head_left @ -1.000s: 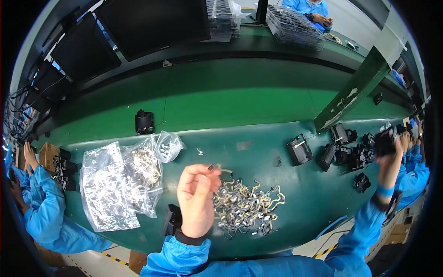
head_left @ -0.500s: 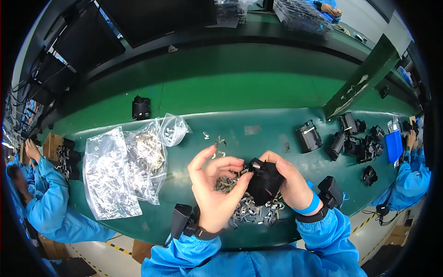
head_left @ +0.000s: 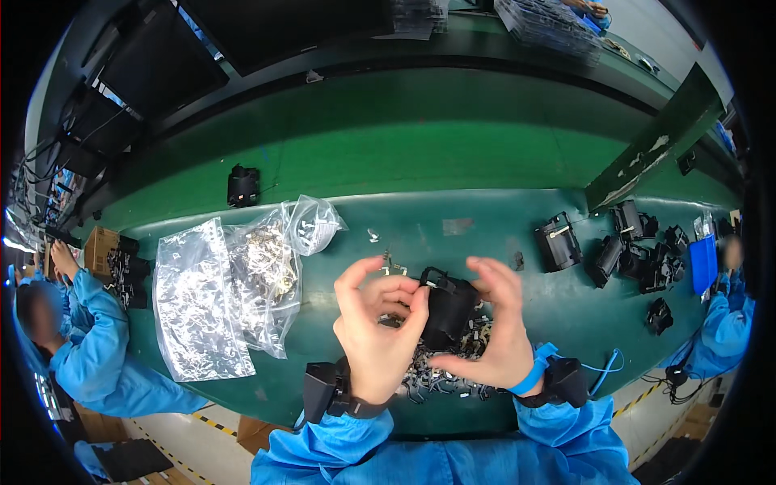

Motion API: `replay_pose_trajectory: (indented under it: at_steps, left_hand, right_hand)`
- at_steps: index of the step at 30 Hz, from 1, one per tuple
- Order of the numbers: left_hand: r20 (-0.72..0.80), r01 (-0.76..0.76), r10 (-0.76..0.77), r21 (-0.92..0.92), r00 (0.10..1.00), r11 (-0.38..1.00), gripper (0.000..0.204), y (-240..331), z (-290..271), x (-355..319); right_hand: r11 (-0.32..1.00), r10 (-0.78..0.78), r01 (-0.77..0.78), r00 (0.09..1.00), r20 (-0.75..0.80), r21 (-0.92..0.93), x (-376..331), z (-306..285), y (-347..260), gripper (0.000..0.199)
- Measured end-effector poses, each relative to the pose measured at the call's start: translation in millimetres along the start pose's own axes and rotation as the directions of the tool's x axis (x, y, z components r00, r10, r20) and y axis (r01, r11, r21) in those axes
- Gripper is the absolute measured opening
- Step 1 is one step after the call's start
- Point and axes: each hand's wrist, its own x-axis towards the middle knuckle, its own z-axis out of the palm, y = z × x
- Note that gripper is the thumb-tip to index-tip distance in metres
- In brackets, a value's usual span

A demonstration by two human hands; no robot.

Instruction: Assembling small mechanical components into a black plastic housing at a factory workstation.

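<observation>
A black plastic housing (head_left: 449, 314), boxy with a small frame at its top end, is held up over the green table. My left hand (head_left: 373, 327) pinches its upper left corner between thumb and fingers. To the right of the housing, my right hand (head_left: 503, 327) is open, thumb and fingers spread apart around its side; any contact with it is hard to make out. Below both hands lies a heap of small metal and black parts (head_left: 440, 381), partly covered by them. A few loose small pieces (head_left: 394, 265) lie just beyond my left fingertips.
Clear plastic bags (head_left: 202, 299) of small parts lie on the left. More black housings (head_left: 558, 242) stand at the right near a blue tray (head_left: 703, 263), and one (head_left: 242, 186) sits at the back. A green post (head_left: 655, 145) rises back right. Co-workers sit at both sides.
My right hand has let go of the housing and spread open to its right. The housing has turned more upright in my left hand. The whole view has shifted slightly.
</observation>
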Motion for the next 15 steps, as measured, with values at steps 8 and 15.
replay_pose_trajectory:
  at_steps: [8,15]
  left_hand:
    - [0.093,-0.182,0.211,-0.248,0.973,0.951,0.044,-1.6,-8.4,-4.3]
    - [0.303,0.028,0.156,-0.525,0.940,0.851,0.055,-8.0,3.2,-13.2]
  right_hand:
    - [0.984,0.044,-0.049,0.999,-0.028,-0.173,-2.2,-1.0,6.0,0.085]
    - [0.980,0.195,-0.197,0.965,-0.176,0.003,-5.6,1.2,6.5,0.087]
